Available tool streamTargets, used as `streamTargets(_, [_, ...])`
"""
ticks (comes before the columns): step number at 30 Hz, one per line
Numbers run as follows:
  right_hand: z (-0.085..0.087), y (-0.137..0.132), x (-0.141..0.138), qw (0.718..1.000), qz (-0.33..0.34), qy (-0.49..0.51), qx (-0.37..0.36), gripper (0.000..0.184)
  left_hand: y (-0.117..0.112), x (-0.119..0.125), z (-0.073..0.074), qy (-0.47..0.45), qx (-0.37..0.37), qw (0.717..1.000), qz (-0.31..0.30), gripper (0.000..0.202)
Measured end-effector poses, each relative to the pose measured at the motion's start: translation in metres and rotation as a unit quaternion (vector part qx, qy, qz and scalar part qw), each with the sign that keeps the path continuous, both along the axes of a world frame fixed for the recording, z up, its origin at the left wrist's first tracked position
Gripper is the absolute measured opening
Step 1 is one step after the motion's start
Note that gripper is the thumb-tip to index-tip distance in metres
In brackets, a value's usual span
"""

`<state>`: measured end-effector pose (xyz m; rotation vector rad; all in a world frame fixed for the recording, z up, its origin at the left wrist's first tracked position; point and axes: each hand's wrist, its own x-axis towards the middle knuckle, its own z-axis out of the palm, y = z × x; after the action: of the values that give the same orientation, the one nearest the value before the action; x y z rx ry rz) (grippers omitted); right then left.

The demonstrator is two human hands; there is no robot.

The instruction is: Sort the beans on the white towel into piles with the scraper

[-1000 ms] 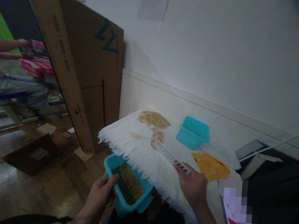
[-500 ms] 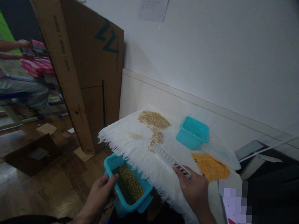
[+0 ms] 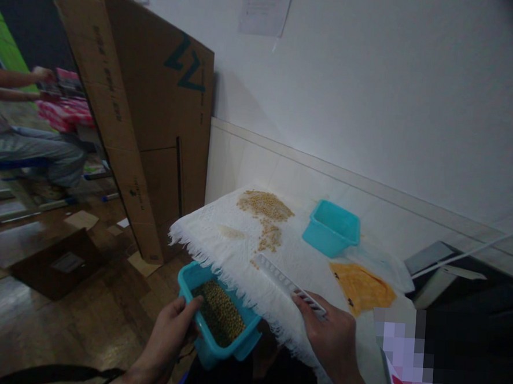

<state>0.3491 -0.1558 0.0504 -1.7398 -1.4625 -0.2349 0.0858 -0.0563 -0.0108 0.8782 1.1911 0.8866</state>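
My left hand (image 3: 174, 326) grips the near-left rim of a turquoise plastic bin (image 3: 212, 351), held just below the table's front edge. Yellowish beans and darker green ones (image 3: 223, 313) lie inside it. In my right hand (image 3: 332, 334) is a narrow white ice cube tray (image 3: 282, 277), slanted over the white fringed cloth (image 3: 217, 259). Its far end is beside a few stray soybeans. Beyond that, a spread pile of soybeans (image 3: 267, 204) trails toward the tray, and a small pale patch of grains (image 3: 231, 232) lies to its left.
A second turquoise bin (image 3: 332, 228) stands at the back right, near a clear lid (image 3: 385, 263) and an orange cloth (image 3: 361, 288). A tall cardboard box (image 3: 153, 104) rises at left. Behind it, another person's hands (image 3: 43, 80) work at a table.
My right hand has drawn the ice cube tray slightly down and left, with its far end shifted toward the table's front edge. My left hand and the bin have barely moved.
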Motion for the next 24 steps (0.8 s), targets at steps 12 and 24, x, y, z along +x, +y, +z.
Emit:
streamTargets(12, [0.009, 0.004, -0.036, 0.993, 0.081, -0.067, 0.044, 0.027, 0.003, 0.0, 0.006, -0.002, -0.005, 1.0, 0.01, 0.04])
streamTargets(24, [0.006, 0.043, 0.017, 0.997, -0.064, 0.025, -0.027, 0.041, 0.007, -0.001, -0.005, -0.015, -0.007, 1.0, 0.015, 0.038])
